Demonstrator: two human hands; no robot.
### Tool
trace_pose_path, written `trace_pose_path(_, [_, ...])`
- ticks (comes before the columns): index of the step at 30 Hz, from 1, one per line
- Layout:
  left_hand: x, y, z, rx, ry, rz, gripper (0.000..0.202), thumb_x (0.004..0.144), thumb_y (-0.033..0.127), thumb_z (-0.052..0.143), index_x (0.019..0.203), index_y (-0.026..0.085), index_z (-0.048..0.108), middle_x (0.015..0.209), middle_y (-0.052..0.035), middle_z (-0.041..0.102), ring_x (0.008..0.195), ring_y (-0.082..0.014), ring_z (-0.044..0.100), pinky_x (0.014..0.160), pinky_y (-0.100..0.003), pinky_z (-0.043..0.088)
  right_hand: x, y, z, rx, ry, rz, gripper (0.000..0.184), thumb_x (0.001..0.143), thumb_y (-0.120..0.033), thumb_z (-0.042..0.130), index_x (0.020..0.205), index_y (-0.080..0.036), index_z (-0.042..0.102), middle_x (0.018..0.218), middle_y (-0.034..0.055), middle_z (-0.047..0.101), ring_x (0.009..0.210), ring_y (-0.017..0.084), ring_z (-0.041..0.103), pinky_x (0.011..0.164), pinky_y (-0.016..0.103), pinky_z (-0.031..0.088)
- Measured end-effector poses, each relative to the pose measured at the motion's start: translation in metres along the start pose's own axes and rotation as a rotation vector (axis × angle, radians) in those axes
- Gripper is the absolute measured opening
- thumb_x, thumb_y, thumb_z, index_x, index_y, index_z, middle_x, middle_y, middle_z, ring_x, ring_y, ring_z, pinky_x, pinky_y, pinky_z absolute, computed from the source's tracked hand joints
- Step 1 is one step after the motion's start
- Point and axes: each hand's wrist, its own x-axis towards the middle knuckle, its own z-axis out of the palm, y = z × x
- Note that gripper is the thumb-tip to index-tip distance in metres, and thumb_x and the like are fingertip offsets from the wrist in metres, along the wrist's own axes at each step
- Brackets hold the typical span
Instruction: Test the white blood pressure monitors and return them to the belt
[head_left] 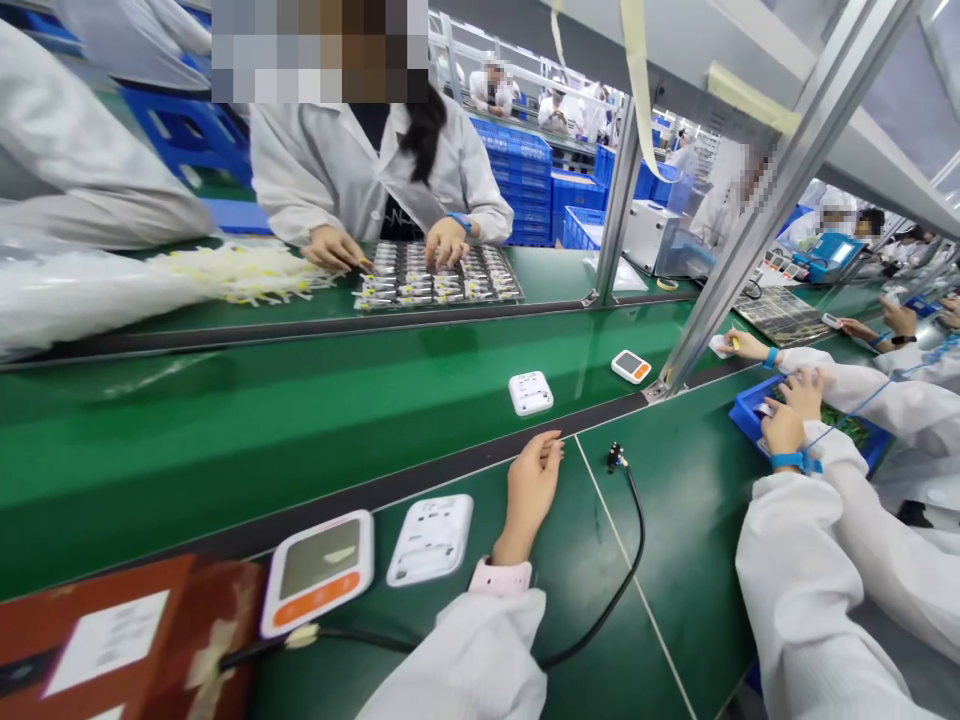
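Observation:
My left hand (534,478), with a pink watch on its wrist, hovers near the dark rail at the belt's edge. Its fingers are loosely bent and apart, with nothing visible in them. Just beyond, a white plastic back cover (530,393) lies on the green belt. Left of my wrist rest another white back cover (430,540) and a white device (321,570) with a grey screen and orange buttons. A black cable (640,540) runs under my forearm to a small black connector (615,457). My right hand is out of view.
A smaller white device (631,367) lies on the belt (262,430). A red-brown box (90,640) stands front left. At right, a co-worker's hands reach into a blue bin (742,405). A metal post (772,200) rises beside the belt. Opposite, a person handles parts on a tray (439,275).

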Motion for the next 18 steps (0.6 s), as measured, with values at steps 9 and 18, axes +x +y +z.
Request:
trace_pose_path(9, [0.000,0.003,0.000,0.006,-0.003,-0.014,0.034,0.083,0.039,0.048,0.103,0.016,0.064,0.092,-0.0102,0.073,0.080,-0.0216,0.070,0.082,-0.039,0.056,-0.018,0.015,0.018,0.298,-0.069,0.038,0.027,0.076,-0.003,0.048,0.056,-0.018,0.059,0.076,0.0084,0.059,0.094,0.021,0.045,0.099,0.047,0.024])
trace_pose_path(18, [0.002,0.001,-0.004,0.057,-0.020,-0.039,0.044,0.081,0.050,0.047,0.105,0.017,0.064,0.094,-0.0105,0.072,0.083,-0.0236,0.070,0.082,-0.040,0.055,-0.016,-0.104,0.080,0.148,-0.198,0.126,0.044,0.087,-0.023,0.042,0.125,-0.006,0.056,0.123,0.0165,0.060,0.113,0.020,0.056,0.101,0.031,0.041])
